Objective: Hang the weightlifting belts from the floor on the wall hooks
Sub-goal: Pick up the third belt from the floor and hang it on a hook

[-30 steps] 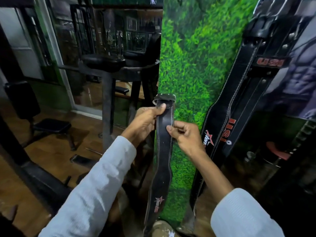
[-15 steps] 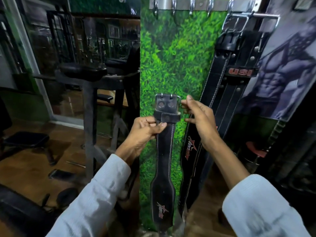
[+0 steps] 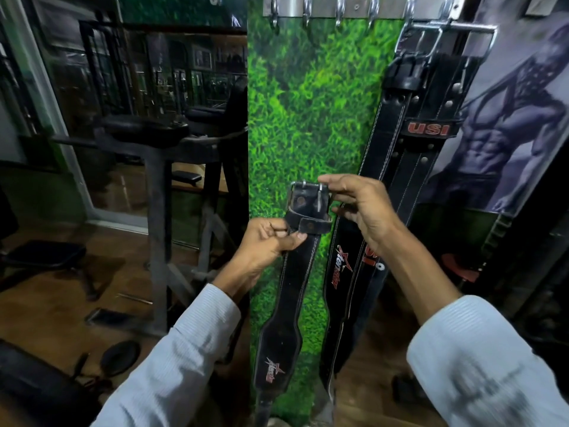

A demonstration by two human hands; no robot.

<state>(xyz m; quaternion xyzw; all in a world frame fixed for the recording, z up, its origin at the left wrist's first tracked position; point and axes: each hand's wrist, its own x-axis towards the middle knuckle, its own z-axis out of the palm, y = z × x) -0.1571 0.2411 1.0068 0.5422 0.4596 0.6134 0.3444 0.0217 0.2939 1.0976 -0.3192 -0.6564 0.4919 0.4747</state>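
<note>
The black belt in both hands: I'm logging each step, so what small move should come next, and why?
Probably lift the belt straight up toward a free hook on the rail. The right hand pinches the buckle and the left hand grips the strap just below, yet the buckle sits well under the hooks, several of which are bare.

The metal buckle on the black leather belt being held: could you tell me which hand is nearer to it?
Right hand: its fingertips pinch the buckle. Left hand grips the strap just below.

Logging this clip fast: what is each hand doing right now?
Left hand: closed on the belt strap just below its buckle.
Right hand: fingertips pinching the buckle's right side.
</note>
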